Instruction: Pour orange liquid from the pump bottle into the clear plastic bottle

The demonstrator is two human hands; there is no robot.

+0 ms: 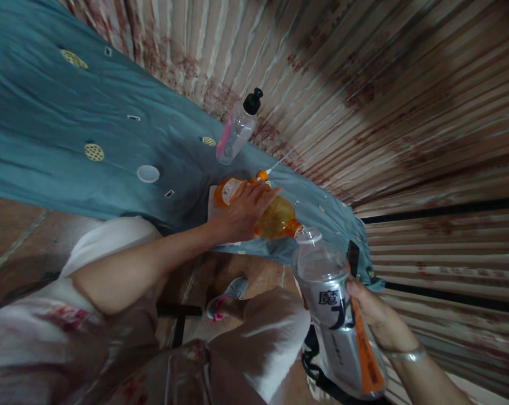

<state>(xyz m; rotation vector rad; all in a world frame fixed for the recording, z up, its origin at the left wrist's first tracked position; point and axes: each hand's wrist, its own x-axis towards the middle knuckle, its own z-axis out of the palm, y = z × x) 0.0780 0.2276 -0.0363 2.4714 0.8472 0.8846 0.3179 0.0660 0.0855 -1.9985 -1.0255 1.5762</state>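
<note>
My left hand (248, 211) is wrapped over an orange, translucent bottle (277, 218) with a white label, lying tilted on its side. Its neck points right and meets the mouth of a clear plastic drink bottle (334, 315) with a silver and orange label. That bottle stands tilted in the grip of my right hand (366, 304), which comes round it from the right. I cannot make out whether liquid runs between the two mouths. Just behind my left hand, an orange pump top (261, 175) with a thin pale tube lies on the cloth.
A teal cloth (47, 107) with pineapple prints covers the long surface. On it are a clear bottle with a black pump (239, 132) and a round white lid (148, 174). A dark flat object (353, 256) lies near the right end. Behind hangs a pleated curtain (389, 129).
</note>
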